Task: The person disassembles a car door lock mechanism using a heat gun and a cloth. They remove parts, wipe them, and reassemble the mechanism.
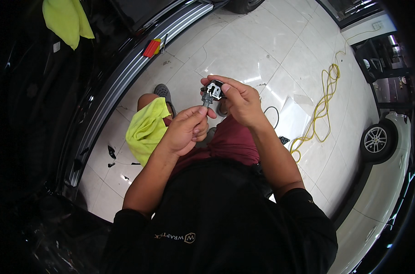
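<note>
Before my lap, both hands meet at a small black-and-silver part [214, 89] with a grey plug-like end [207, 101] pointing down toward me. My left hand [187, 131] is closed, with thumb and fingertips pinching the grey end. From the right, my right hand [243, 101] grips the black-and-silver body between thumb and fingers. Its far side is hidden by those fingers, and what exact kind of part it is I cannot make out. A lime-yellow cloth [146, 129] hangs over my left knee, beside my left forearm.
A dark car's metallic sill [125, 73] runs along my left, bearing a red scraper [151, 48]. Another lime cloth [68, 22] lies on that car. Small black pieces [111, 152] sit on the tiles. To the right are a white sheet [293, 114], a yellow cord [325, 98] and a pale car [376, 214].
</note>
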A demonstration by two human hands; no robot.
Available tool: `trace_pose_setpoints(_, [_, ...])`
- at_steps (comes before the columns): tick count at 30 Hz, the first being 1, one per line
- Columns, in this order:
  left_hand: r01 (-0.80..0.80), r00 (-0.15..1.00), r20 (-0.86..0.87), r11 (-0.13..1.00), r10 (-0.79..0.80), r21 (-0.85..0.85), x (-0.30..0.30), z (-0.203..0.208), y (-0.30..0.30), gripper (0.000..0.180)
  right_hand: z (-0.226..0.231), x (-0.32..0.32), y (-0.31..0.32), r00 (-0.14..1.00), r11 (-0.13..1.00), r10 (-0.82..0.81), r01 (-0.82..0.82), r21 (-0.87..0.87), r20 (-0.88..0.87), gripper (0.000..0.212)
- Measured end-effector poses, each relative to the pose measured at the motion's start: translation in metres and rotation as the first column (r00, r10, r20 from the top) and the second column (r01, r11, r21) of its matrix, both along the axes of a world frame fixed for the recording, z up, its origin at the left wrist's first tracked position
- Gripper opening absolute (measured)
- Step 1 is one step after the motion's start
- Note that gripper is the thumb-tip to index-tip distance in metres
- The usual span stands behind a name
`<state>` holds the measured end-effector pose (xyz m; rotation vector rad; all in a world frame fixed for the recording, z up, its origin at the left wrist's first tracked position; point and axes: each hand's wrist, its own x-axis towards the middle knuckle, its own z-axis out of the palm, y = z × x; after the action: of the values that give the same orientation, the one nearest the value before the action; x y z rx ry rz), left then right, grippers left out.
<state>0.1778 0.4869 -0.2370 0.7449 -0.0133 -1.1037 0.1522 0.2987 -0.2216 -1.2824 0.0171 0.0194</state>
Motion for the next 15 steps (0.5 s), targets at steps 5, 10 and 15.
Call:
trace_pose_setpoints(5, [-0.011, 1.000, 0.001, 1.000, 0.011, -0.015, 0.000, -0.001, 0.000, 0.029, 0.005, 0.000, 0.001, 0.998, 0.991, 0.021, -0.013, 0.136, -0.057, 0.038])
trace_pose_setpoints(10, [-0.008, 1.000, 0.008, 0.998, 0.009, -0.062, 0.000, -0.001, 0.003, 0.029, -0.004, 0.003, -0.008, 0.992, 0.900, 0.124, -0.105, 0.424, -0.016, 0.048])
trace_pose_setpoints(15, [0.001, 1.000, -0.009, 0.993, -0.002, -0.115, 0.001, -0.001, 0.003, 0.029, -0.002, 0.001, -0.008, 0.987, 0.931, 0.142, -0.158, 0.329, 0.071, 0.051])
